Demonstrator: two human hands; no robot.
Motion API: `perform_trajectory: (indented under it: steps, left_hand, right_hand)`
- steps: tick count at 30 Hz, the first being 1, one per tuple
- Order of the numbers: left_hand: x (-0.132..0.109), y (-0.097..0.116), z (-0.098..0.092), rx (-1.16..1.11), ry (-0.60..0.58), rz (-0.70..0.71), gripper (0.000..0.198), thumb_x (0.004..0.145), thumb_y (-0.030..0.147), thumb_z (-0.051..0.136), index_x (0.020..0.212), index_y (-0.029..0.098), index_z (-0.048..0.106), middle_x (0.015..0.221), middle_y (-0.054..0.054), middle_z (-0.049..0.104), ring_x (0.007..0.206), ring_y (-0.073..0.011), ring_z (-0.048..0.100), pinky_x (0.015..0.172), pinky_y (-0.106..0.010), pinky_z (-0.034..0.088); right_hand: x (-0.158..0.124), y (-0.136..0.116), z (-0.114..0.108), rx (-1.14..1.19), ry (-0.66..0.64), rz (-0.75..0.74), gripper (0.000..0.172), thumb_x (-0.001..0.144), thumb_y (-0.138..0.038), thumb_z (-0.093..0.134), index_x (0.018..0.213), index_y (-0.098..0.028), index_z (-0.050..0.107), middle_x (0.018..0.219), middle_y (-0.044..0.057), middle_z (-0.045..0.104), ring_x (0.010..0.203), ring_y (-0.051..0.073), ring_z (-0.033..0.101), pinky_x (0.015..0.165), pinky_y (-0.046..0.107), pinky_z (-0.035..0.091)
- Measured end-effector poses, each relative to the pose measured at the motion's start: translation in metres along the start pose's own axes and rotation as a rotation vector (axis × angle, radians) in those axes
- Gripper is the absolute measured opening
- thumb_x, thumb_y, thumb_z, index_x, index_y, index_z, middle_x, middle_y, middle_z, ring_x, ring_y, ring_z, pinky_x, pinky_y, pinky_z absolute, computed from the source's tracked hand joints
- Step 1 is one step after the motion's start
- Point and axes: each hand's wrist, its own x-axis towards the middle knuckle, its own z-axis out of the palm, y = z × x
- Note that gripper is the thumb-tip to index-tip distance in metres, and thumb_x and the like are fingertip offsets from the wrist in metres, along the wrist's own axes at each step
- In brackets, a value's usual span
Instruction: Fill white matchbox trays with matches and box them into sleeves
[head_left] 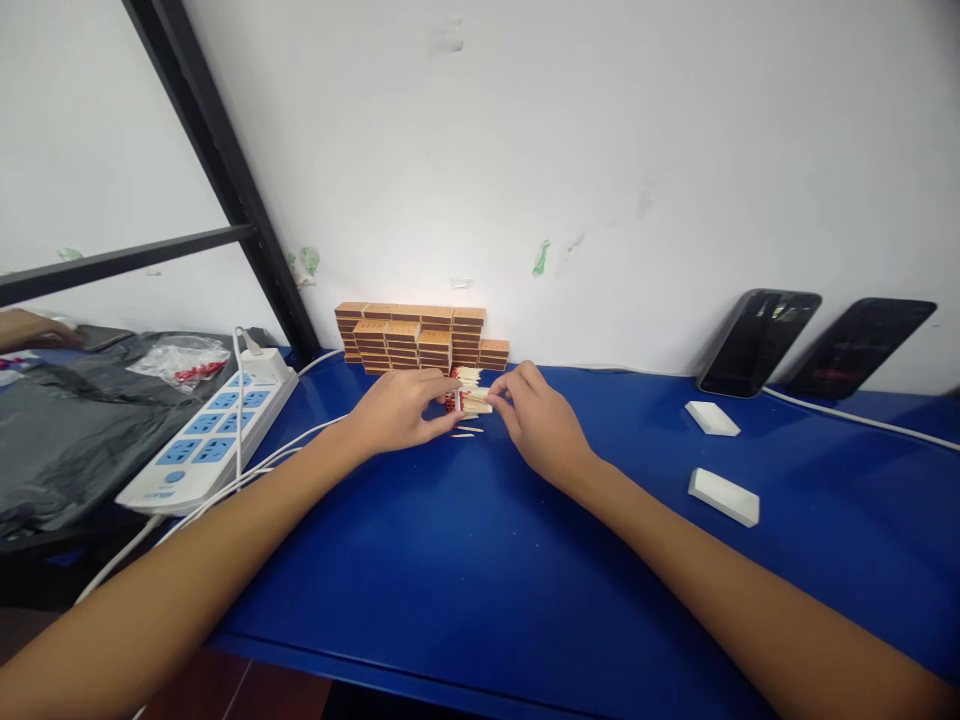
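Observation:
Between my hands is a small white matchbox tray (463, 397) with red-headed matchsticks (475, 403) in it. My left hand (401, 408) is closed, thumb and fingers gripping the tray's left end. My right hand (538, 420) pinches at the right side, its fingertips on the plain ends of matchsticks; the exact contact is partly hidden. More loose matches (466, 375) lie just behind the tray, and a few single matches (466, 432) lie in front of it on the blue table (465, 560). Stacked matchboxes (409, 335) with brown sides stand behind my left hand.
A white power strip (206, 440) with cables lies at the left, beside black plastic (67, 440) and a clear bag (176, 362). Another person's hand (34, 330) shows at the far left. Two phones (761, 342) lean on the wall; two white blocks (724, 497) lie before them.

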Motion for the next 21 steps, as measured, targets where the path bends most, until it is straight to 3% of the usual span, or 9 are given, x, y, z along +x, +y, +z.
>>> perform_trajectory:
  steps: [5,10,17,21]
  left_hand:
    - [0.000,0.007,0.002,-0.029,0.015,0.039,0.029,0.097,0.037,0.063,0.118,0.019,0.071,0.091,-0.004,0.075,0.073,-0.0163,0.069,0.064,-0.028,0.050]
    - [0.001,-0.003,-0.003,0.031,0.021,-0.032,0.032,0.097,0.040,0.064,0.120,0.019,0.071,0.095,-0.005,0.076,0.078,-0.0181,0.070,0.066,-0.029,0.050]
    - [0.001,-0.014,-0.006,0.090,0.035,-0.082,0.029,0.096,0.039,0.066,0.115,0.018,0.073,0.095,-0.005,0.076,0.082,-0.0195,0.071,0.067,-0.029,0.049]
    - [0.001,-0.012,-0.005,0.086,0.006,-0.089,0.031,0.095,0.038,0.066,0.118,0.018,0.072,0.095,-0.005,0.076,0.080,-0.0193,0.070,0.064,-0.029,0.047]
  right_hand:
    - [-0.001,0.000,0.001,-0.051,-0.023,-0.057,0.012,0.105,-0.025,0.053,0.104,-0.020,0.064,0.109,0.008,0.062,0.087,0.021,0.064,0.070,0.031,0.046]
    - [-0.003,-0.002,-0.002,-0.007,0.004,-0.058,0.013,0.105,-0.026,0.054,0.104,-0.020,0.065,0.109,0.008,0.062,0.086,0.019,0.064,0.073,0.031,0.048]
    - [-0.007,-0.001,0.003,0.067,-0.238,-0.105,0.007,0.101,-0.022,0.060,0.103,-0.020,0.066,0.107,0.005,0.061,0.084,0.017,0.063,0.075,0.031,0.049]
    - [-0.007,0.000,0.007,0.065,-0.263,-0.116,0.012,0.103,-0.022,0.056,0.109,-0.020,0.066,0.109,0.006,0.060,0.086,0.017,0.064,0.077,0.031,0.049]
